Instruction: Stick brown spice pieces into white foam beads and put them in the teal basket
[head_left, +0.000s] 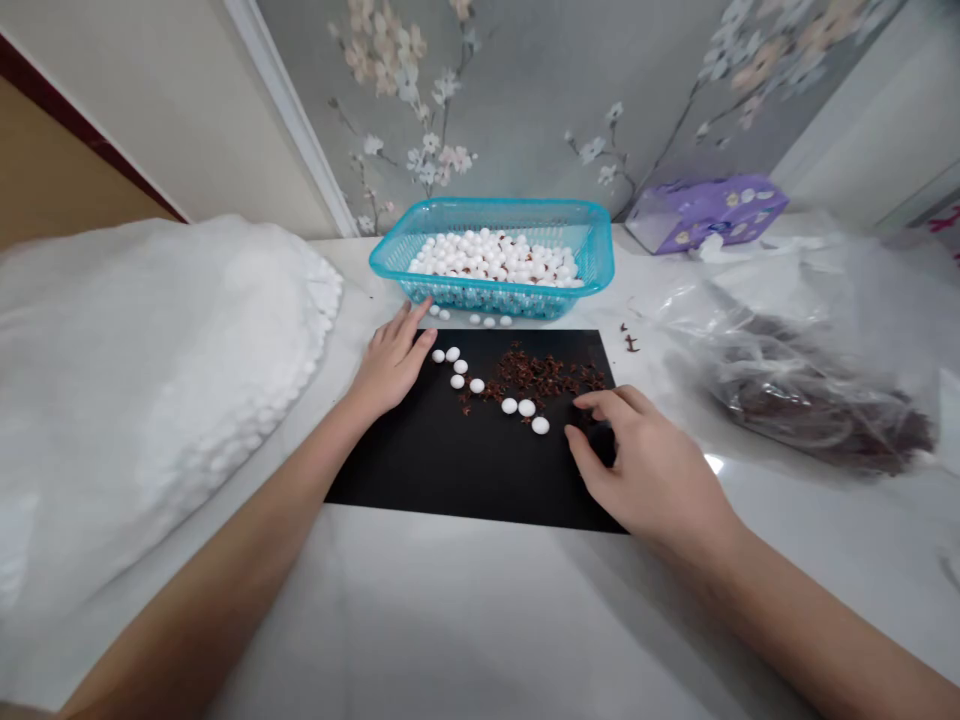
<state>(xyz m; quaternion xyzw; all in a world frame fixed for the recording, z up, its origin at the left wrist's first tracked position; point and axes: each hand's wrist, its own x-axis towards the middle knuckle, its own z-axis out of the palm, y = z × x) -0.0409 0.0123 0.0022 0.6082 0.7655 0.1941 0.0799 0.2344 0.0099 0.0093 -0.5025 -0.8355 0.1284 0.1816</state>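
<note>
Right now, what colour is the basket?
The basket is turquoise, best seen in the head view.

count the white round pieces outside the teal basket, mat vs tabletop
white pieces on the black mat: 8
white pieces on the tabletop beside the teal basket: 5
total: 13

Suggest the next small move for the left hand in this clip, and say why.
Probably the left hand should pick up the nearest white bead. Its fingertips lie close beside that bead on the black mat, and the teal plastic basket, already holding many similar beads, sits just beyond them.
</note>
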